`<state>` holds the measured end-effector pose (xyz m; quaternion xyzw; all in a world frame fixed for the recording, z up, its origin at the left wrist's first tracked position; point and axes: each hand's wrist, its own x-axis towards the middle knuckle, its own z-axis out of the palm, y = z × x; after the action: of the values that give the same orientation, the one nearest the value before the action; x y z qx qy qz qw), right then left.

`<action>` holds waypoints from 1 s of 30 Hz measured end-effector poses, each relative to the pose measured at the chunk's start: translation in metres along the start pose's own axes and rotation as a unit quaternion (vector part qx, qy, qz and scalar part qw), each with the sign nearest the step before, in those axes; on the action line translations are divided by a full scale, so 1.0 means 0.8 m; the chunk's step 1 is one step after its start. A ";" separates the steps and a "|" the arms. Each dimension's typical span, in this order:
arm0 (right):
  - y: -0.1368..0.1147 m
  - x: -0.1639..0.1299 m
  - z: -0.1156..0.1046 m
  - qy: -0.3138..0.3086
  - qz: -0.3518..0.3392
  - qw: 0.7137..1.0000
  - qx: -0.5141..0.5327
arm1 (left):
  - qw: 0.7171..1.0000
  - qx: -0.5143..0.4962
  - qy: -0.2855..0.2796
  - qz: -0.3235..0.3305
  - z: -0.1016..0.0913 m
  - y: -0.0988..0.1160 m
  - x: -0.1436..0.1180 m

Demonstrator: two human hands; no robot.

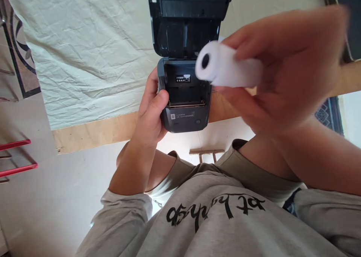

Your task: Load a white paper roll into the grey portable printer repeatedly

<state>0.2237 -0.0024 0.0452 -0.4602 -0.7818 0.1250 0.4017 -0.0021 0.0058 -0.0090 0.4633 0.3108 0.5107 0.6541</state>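
A small dark label printer is held near the table's front edge, its lid swung up and back. My left hand grips its left side, thumb on the rim of the paper bay. Inside the bay a small printed sticker shows, and no roll lies in it. My right hand, partly blurred, is closed around a white paper roll. The roll's near end, with a dark core hole, hangs over the bay's upper right corner. Some of the right fingers are hidden behind the roll.
A pale cloth covers the wooden table. At the right back lies a dark tray-like object. Red-edged metal racks stand at the left. A wooden stool shows below the table.
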 end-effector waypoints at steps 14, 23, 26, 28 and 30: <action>-0.026 0.017 0.044 0.039 -0.108 0.989 -0.093 | 0.997 0.060 -0.001 0.038 -0.005 -0.003 -0.007; -0.018 0.016 0.041 0.071 -0.163 0.979 -0.098 | 0.996 0.068 -0.021 0.053 -0.007 -0.007 -0.005; -0.020 0.012 0.035 0.057 -0.188 0.976 -0.089 | 0.995 0.072 -0.031 0.053 -0.008 -0.006 -0.004; -0.020 0.008 0.033 0.033 -0.211 0.975 -0.068 | 0.996 0.066 -0.037 0.053 -0.007 -0.003 -0.004; -0.020 0.004 0.034 0.008 -0.227 0.972 -0.057 | 0.997 0.053 -0.036 0.045 -0.003 0.002 -0.005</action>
<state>0.1929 -0.0039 0.0379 -0.2935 -0.8687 -0.0177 0.3986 -0.0061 0.0026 -0.0088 0.5290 0.2923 0.5051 0.6161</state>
